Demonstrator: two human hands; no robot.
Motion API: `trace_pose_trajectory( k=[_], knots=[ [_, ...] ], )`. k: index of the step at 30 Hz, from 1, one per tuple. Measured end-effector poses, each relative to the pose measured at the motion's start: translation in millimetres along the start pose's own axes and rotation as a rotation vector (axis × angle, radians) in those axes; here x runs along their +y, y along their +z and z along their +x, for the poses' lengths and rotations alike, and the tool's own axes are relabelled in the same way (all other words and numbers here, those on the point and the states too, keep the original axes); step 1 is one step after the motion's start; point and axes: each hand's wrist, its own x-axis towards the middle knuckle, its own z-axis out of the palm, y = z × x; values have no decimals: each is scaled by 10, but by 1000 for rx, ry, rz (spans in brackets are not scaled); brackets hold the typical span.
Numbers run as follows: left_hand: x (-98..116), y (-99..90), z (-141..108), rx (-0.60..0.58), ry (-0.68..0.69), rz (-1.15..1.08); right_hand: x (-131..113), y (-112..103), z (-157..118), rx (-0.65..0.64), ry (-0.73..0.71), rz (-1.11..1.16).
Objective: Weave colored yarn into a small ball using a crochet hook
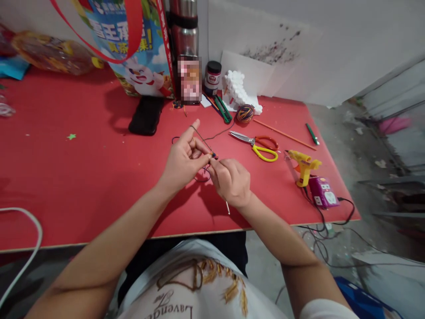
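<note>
A white cable (37, 221) crosses the front edge of the red table (76, 186) at far left; red tabletop lies between it and the left forearm. Further right, a small green star (71, 137) lies flat. The blue bag (133, 48) reads "雪王" and "真茶", its strap covering other characters. A black phone (146, 116) lies at its foot. The left hand (184, 161) pinches the yarn piece (214, 156), which is above the table's middle, a strand over its raised index finger. The shirt (195, 288) shows "Lavende" and "Tea", upside down. The right hand (232, 179), closed around the hook (228, 208), meets the piece. The jar's (213, 79) label is too small to read. Beyond are the yarn ball (245, 114), open scissors (257, 144), then the yellow glue gun (303, 166) and purple box (322, 192) near the right edge.
</note>
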Motion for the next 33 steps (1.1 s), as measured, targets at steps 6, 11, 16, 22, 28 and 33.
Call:
trace_pose_trajectory(
  k=[6,11,16,22,28,33],
  knots=[
    [61,-14,-4,-53,175,155,-45,-158,116,34,59,73],
    [43,-18,22,-77,228,265,-48,-215,142,6,92,99],
    [27,-40,72,-103,226,314,4,-268,177,-72,198,279],
    [-16,-113,125,-155,131,251,133,-392,312,-200,450,523],
    [-46,-176,137,-319,-36,131,438,-358,436,-336,956,1035],
    [-45,-194,151,-373,-142,-56,607,-170,347,-312,1246,1457]
  ],
)
